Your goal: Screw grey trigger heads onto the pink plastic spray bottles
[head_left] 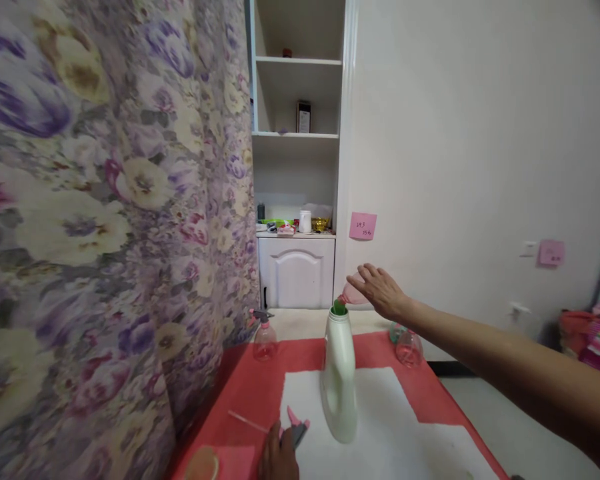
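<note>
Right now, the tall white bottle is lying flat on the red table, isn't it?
Not quite. The bottle is standing upright, not lying flat, on the red table. The head view shows it, with the right hand up by its green top.

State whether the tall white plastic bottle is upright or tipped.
Upright: the white plastic bottle stands base-down on the white cloth, green neck uppermost.

pink note (363,226), wall by cabinet: two lines of handwritten digits, top maybe "293" | second pink note (551,253), wall right: faint marks, illegible | box (304,117), shelf: label blurred
</note>
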Motion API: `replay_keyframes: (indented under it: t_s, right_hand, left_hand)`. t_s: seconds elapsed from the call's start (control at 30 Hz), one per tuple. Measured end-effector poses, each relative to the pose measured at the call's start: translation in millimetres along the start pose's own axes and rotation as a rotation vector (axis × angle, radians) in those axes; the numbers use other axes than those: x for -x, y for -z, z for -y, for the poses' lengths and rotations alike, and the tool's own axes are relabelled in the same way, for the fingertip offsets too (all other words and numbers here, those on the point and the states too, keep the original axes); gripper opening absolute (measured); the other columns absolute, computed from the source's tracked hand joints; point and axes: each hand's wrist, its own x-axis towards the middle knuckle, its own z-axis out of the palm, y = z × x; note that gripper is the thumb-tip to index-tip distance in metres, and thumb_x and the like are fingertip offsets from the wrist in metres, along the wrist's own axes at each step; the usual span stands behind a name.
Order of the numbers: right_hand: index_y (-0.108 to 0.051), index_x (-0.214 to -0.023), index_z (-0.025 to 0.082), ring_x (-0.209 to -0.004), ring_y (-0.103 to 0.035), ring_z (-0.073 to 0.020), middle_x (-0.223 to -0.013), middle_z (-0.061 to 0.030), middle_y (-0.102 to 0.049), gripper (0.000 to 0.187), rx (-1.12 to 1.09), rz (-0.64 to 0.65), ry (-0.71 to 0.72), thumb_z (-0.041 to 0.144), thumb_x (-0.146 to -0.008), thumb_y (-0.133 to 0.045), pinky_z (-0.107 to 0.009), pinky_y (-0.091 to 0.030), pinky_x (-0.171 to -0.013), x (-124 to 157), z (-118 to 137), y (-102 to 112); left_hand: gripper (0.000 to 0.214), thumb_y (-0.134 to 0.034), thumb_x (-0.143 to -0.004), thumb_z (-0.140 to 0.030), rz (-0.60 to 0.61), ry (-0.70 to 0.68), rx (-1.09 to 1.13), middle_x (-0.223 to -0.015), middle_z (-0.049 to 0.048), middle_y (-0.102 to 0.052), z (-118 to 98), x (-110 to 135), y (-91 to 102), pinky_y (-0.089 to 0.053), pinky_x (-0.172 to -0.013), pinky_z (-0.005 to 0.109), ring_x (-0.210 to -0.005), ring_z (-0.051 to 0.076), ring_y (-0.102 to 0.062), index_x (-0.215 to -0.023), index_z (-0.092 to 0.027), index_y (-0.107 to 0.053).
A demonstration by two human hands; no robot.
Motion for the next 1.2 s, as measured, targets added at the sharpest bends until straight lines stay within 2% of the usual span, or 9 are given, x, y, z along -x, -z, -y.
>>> replay_keyframes:
  t_s: [0.2, 0.37, 0.5, 0.57, 0.63, 0.7, 0.8, 0.97, 1.2]
  right_hand:
    - [-0.047, -0.136, 0.025, -0.127, -0.041, -0.0361, -0.136, -0.0164, -0.049, 0.073, -0.364, -0.022, -0.159, -0.002, -0.070, -0.058, -0.049, -0.039, -0.098, 15, -11, -12]
    - [-0.037, -0.139, 0.024, -0.120, -0.051, -0.0322, -0.134, -0.0144, -0.050, 0.078, -0.824, -0.039, -0.393, 0.022, -0.069, -0.071, -0.050, -0.045, -0.098, 76, -3, -47]
    - [-0.038, -0.135, 0.027, -0.116, -0.061, -0.0309, -0.129, -0.0148, -0.059, 0.066, -1.231, 0.007, -0.505, 0.041, -0.077, -0.066, -0.048, -0.055, -0.086, 160, 54, -91]
    - [-0.039, -0.133, 0.023, -0.111, -0.066, -0.0330, -0.126, -0.0182, -0.061, 0.075, -1.384, 0.018, -0.552, 0.059, -0.072, -0.065, -0.049, -0.056, -0.083, 200, 97, -111]
    - [-0.038, -0.132, 0.023, -0.118, -0.063, -0.0330, -0.133, -0.0187, -0.058, 0.082, -1.527, 0.020, -0.569, 0.069, -0.068, -0.062, -0.049, -0.054, -0.091, 230, 140, -126]
    - [-0.041, -0.132, 0.026, -0.129, -0.053, -0.0347, -0.141, -0.0152, -0.054, 0.088, -1.790, -0.090, -0.686, 0.065, -0.060, -0.072, -0.051, -0.043, -0.106, 249, 175, -135]
    - [-0.046, -0.131, 0.028, -0.134, -0.047, -0.0357, -0.140, -0.0119, -0.057, 0.082, -1.802, -0.099, -0.797, 0.045, -0.057, -0.078, -0.051, -0.033, -0.114, 260, 206, -137]
    - [-0.045, -0.134, 0.028, -0.134, -0.047, -0.0329, -0.141, -0.0081, -0.056, 0.085, -1.781, -0.014, -0.813, 0.019, -0.055, -0.074, -0.049, -0.032, -0.115, 260, 212, -133]
    - [-0.046, -0.132, 0.030, -0.129, -0.054, -0.0306, -0.137, -0.0073, -0.060, 0.078, -1.738, -0.043, -0.837, 0.015, -0.059, -0.072, -0.046, -0.041, -0.111, 259, 214, -134]
  left_hand:
    - [0.047, -0.041, -0.085, 0.000, -0.039, -0.004, -0.057, -0.133, 0.0112, -0.063, 0, 2, 6.9, -0.048, -0.102, 0.032, -0.124, 0.023, -0.059, -0.119, -0.020, -0.067]
    - [0.044, -0.041, -0.085, 0.000, -0.069, -0.026, -0.078, -0.129, 0.0117, -0.065, -10, 4, 23.8, -0.048, -0.102, 0.033, -0.121, 0.023, -0.060, -0.118, -0.016, -0.067]
    - [0.043, -0.042, -0.084, -0.001, -0.111, -0.061, -0.078, -0.127, 0.0130, -0.065, -13, 5, 36.5, -0.046, -0.103, 0.035, -0.119, 0.023, -0.059, -0.117, -0.014, -0.066]
    - [0.040, -0.044, -0.084, -0.003, -0.121, -0.070, -0.098, -0.125, 0.0129, -0.066, -13, 5, 40.1, -0.046, -0.103, 0.036, -0.118, 0.024, -0.059, -0.115, -0.014, -0.066]
    - [0.038, -0.045, -0.085, -0.005, -0.121, -0.081, -0.122, -0.124, 0.0134, -0.066, -14, 5, 43.1, -0.045, -0.102, 0.037, -0.118, 0.024, -0.059, -0.115, -0.014, -0.066]
    - [0.037, -0.044, -0.087, -0.008, -0.120, -0.086, -0.141, -0.126, 0.0142, -0.065, -16, 5, 46.4, -0.045, -0.101, 0.039, -0.117, 0.025, -0.058, -0.116, -0.015, -0.066]
    - [0.036, -0.042, -0.091, -0.012, -0.105, -0.066, -0.166, -0.129, 0.0144, -0.063, -19, 6, 51.2, -0.047, -0.095, 0.040, -0.116, 0.027, -0.058, -0.117, -0.016, -0.065]
    - [0.034, -0.040, -0.095, -0.018, -0.066, -0.064, -0.179, -0.132, 0.0125, -0.062, -18, 3, 52.1, -0.048, -0.087, 0.039, -0.113, 0.027, -0.059, -0.117, -0.019, -0.065]
    - [0.034, -0.039, -0.095, -0.019, -0.030, -0.122, -0.143, -0.128, 0.0148, -0.063, -17, -10, 54.2, -0.048, -0.093, 0.039, -0.111, 0.027, -0.059, -0.113, -0.014, -0.066]
